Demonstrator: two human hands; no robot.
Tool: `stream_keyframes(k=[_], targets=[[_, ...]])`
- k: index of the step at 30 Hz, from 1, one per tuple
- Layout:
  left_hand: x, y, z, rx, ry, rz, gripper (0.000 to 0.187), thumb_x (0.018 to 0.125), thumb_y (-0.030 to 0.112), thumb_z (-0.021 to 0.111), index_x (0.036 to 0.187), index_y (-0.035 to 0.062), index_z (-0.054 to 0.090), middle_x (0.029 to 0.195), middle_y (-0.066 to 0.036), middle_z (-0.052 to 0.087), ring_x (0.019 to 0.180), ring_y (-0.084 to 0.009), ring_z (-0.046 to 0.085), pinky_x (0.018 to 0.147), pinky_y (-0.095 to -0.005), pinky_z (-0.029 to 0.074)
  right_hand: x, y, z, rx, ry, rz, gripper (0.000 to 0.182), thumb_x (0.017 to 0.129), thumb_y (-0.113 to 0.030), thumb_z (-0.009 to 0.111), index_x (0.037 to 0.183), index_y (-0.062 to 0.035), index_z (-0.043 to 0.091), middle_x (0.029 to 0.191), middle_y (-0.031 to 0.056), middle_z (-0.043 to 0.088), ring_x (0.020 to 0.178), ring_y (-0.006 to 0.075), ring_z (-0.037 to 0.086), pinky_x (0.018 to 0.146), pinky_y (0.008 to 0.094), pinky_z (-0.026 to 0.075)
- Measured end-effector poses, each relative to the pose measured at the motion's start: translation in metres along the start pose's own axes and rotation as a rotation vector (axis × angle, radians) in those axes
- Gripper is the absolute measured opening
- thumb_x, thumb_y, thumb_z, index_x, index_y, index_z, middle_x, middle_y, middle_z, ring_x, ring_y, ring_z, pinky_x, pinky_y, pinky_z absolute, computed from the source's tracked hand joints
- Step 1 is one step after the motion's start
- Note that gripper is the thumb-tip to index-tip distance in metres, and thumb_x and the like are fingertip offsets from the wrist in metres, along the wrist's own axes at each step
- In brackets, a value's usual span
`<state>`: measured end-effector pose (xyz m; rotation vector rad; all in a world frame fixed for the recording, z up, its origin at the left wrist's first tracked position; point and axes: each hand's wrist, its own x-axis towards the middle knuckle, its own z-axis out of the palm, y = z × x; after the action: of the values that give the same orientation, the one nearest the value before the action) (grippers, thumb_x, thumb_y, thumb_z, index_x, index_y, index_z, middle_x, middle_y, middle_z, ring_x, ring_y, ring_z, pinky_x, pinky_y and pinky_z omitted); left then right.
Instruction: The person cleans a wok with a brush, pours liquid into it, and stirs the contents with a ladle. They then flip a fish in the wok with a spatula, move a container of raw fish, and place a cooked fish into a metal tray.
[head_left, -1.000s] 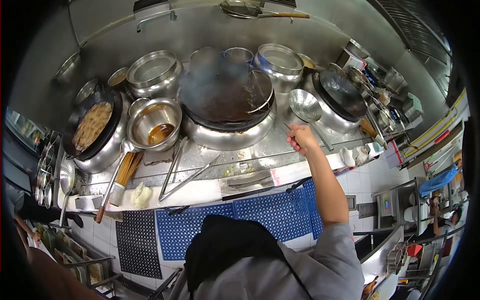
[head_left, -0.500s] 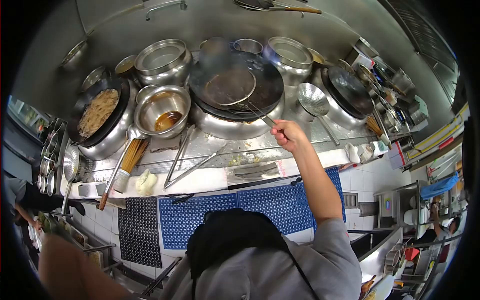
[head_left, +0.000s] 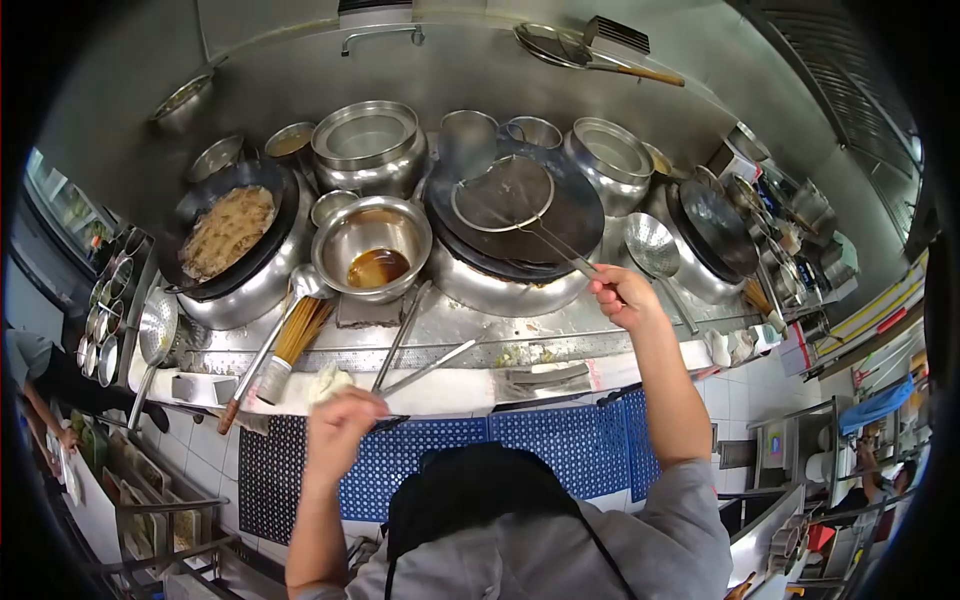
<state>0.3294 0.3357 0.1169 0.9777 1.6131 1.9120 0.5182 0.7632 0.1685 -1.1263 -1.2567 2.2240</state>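
My right hand is closed around the handle of a round mesh strainer. The strainer's head is above the large dark wok at the middle of the range. Loosely curled, my left hand is at the front edge of the counter with nothing visible in it. Just behind it lies a pale crumpled cloth, partly covered by the hand. Close to its fingers are long metal tongs. A steel bowl with brown liquid stands left of the wok.
At the left, a wok holds light-brown food. A bamboo brush, a wooden-handled ladle and perforated skimmers lie along the counter. Lidded pots stand behind. Another person is at far left.
My left hand has come up from the lower left to the counter edge by the cloth. The view has shifted; the strainer stays in my right hand, held over the middle wok.
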Motion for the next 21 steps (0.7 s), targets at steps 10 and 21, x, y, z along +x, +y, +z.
stream_keyframes(k=[10, 21], targets=[[-0.024, -0.061, 0.045, 0.247, -0.458, -0.329, 0.024, 0.088, 0.021, 0.070, 0.104, 0.0033, 0.069, 0.085, -0.009, 0.071, 0.076, -0.0153, 0.067, 0.071, -0.0280, 0.052, 0.055, -0.104, 0.082, -0.336, 0.136, -0.326, 0.059, 0.084, 0.003, 0.051, 0.142, 0.0022, 0.038, 0.063, 0.0065, 0.058, 0.040, 0.0081, 0.043, 0.033, 0.0225, 0.030], [-0.030, -0.065, 0.080, 0.336, -0.415, -0.422, 0.034, 0.092, 0.031, 0.062, 0.116, 0.0069, 0.065, 0.103, -0.015, 0.070, 0.095, -0.0290, 0.068, 0.083, -0.0359, 0.052, 0.271, -0.113, 0.186, -1.713, 0.344, -0.876, 0.029, 0.083, -0.015, 0.057, 0.104, 0.0027, 0.067, 0.103, 0.0268, 0.067, 0.102, 0.0406, 0.065, 0.091, 0.0476, 0.051]])
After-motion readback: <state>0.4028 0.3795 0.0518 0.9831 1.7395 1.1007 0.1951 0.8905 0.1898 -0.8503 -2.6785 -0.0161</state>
